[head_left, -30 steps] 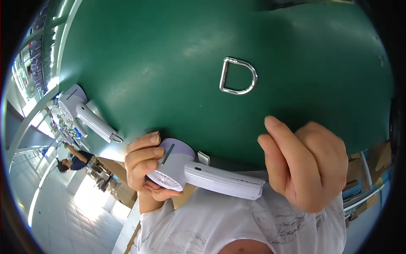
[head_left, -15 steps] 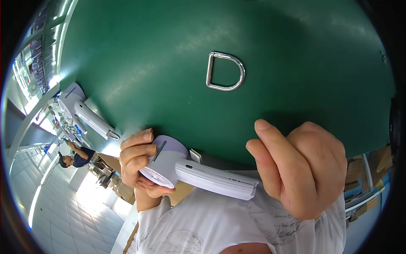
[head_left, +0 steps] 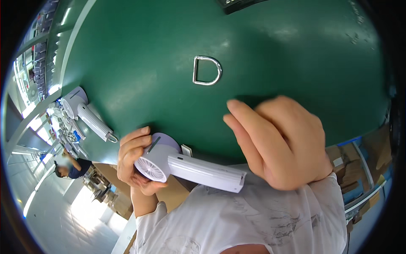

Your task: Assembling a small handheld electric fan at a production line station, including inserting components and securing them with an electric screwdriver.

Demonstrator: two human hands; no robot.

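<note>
A white and lilac handheld fan [head_left: 205,172] lies across the front of my body, its round head at the left and its handle pointing right. My left hand [head_left: 134,158] is closed around that head, with the fingers on top and the thumb below. To the right of the handle's end, above the green table, my right hand [head_left: 281,142] is curled, thumb and forefinger close together. Whether anything small sits in it I cannot make out. Beyond the hands, a shiny metal D-ring [head_left: 195,70] rests on the green tabletop [head_left: 156,84].
A second handheld fan [head_left: 95,122] with a metal loop at its handle end lies at the table's left edge. A dark object [head_left: 237,5] shows at the far edge. Small metal bits [head_left: 354,39] lie far right. Another person [head_left: 78,167] is at the left, near cardboard boxes.
My right hand has moved left and farther over the table, still curled. The fan in my left hand has turned slightly, showing more of its grille. The view has shifted, bringing in the dark object.
</note>
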